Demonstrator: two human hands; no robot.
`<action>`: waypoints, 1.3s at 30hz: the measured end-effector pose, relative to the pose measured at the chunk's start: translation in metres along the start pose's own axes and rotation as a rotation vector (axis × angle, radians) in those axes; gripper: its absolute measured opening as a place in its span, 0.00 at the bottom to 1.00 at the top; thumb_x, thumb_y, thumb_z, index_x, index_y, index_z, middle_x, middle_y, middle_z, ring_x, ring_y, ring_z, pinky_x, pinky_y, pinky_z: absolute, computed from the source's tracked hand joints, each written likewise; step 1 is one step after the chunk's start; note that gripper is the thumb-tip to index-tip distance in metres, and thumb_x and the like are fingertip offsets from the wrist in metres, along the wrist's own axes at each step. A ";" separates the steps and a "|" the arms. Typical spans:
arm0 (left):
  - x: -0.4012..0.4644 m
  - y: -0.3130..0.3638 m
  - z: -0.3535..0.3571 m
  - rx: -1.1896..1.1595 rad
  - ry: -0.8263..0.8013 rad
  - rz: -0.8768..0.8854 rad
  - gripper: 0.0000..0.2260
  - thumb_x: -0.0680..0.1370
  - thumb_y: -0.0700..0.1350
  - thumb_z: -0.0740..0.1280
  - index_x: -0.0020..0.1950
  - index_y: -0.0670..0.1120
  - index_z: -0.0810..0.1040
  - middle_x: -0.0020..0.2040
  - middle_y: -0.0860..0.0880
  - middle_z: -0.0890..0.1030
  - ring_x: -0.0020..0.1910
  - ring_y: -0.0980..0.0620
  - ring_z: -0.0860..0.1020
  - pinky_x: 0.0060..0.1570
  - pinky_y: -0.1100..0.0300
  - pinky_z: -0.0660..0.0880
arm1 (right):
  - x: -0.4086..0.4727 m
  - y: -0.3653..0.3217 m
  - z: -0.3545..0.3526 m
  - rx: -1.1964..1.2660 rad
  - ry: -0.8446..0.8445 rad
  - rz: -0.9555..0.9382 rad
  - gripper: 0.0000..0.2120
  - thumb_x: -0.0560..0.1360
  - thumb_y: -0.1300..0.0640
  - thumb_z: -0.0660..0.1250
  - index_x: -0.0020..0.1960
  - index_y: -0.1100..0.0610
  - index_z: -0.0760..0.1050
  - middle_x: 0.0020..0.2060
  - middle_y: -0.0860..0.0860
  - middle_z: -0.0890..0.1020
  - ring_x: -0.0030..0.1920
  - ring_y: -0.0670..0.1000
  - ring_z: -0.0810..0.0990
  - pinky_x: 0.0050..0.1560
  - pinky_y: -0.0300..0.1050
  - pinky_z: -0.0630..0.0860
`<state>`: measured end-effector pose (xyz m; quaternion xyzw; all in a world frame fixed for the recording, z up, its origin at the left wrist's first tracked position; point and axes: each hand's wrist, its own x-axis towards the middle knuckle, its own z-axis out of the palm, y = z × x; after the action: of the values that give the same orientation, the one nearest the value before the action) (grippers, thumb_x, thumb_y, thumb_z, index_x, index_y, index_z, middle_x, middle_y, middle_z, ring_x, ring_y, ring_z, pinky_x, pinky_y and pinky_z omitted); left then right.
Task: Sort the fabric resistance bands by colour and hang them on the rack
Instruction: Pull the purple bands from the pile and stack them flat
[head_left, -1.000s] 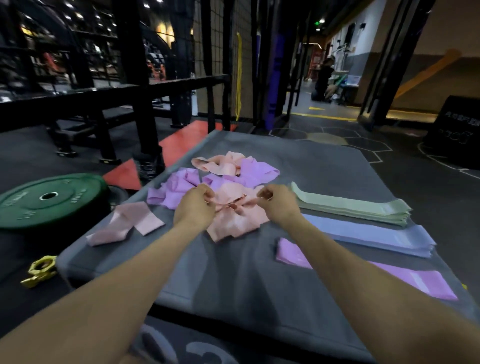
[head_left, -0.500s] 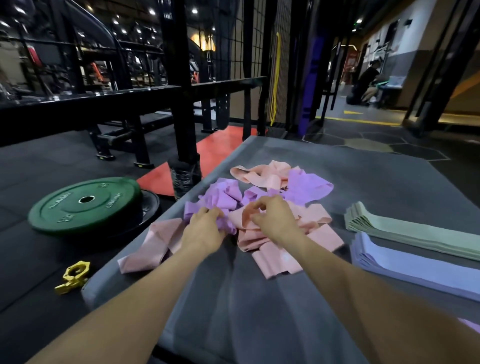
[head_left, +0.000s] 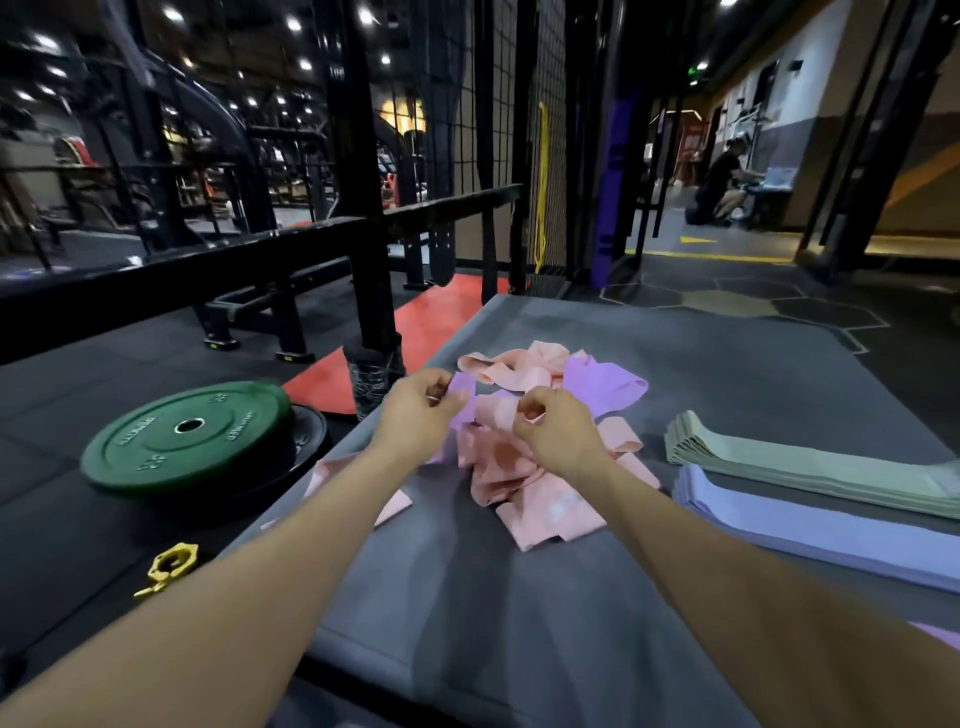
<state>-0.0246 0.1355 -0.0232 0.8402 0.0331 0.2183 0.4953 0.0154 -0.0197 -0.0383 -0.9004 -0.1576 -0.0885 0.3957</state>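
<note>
Both hands now lifted off the heap — left hand (head_left: 418, 415) pinching a purple band (head_left: 464, 397), right hand (head_left: 558, 428) a pink band (head_left: 496, 410) — we're mid-sort.

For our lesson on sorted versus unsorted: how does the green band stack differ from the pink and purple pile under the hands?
The green band stack is one colour; the pink and purple pile mixes two. The stack lies flat with edges aligned; the pile is crumpled and tangled. No hand touches the stack; both hands grip bands in the pile. Both rest on the grey mat.
</note>
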 end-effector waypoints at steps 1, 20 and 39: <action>-0.003 0.011 -0.002 -0.046 -0.007 0.011 0.13 0.77 0.36 0.65 0.34 0.48 0.71 0.30 0.53 0.71 0.24 0.64 0.69 0.32 0.69 0.66 | -0.003 -0.003 -0.005 0.008 0.006 -0.002 0.09 0.74 0.62 0.63 0.52 0.61 0.78 0.49 0.53 0.80 0.45 0.49 0.73 0.45 0.40 0.68; -0.065 0.135 -0.006 -0.583 -0.175 -0.054 0.09 0.81 0.42 0.60 0.41 0.44 0.74 0.36 0.47 0.75 0.35 0.51 0.75 0.27 0.67 0.74 | -0.059 -0.006 -0.078 0.000 -0.039 0.046 0.05 0.71 0.66 0.66 0.45 0.68 0.77 0.44 0.61 0.82 0.43 0.55 0.75 0.47 0.45 0.72; -0.069 0.133 -0.022 -1.013 -0.038 -0.270 0.11 0.80 0.45 0.63 0.38 0.45 0.73 0.27 0.51 0.79 0.31 0.54 0.79 0.37 0.59 0.79 | -0.104 0.000 -0.087 0.216 -0.205 0.011 0.08 0.73 0.62 0.68 0.36 0.62 0.75 0.32 0.51 0.75 0.37 0.49 0.71 0.37 0.41 0.69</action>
<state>-0.1167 0.0672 0.0756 0.4875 0.0224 0.1261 0.8637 -0.0844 -0.1064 -0.0094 -0.8579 -0.2010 0.0236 0.4723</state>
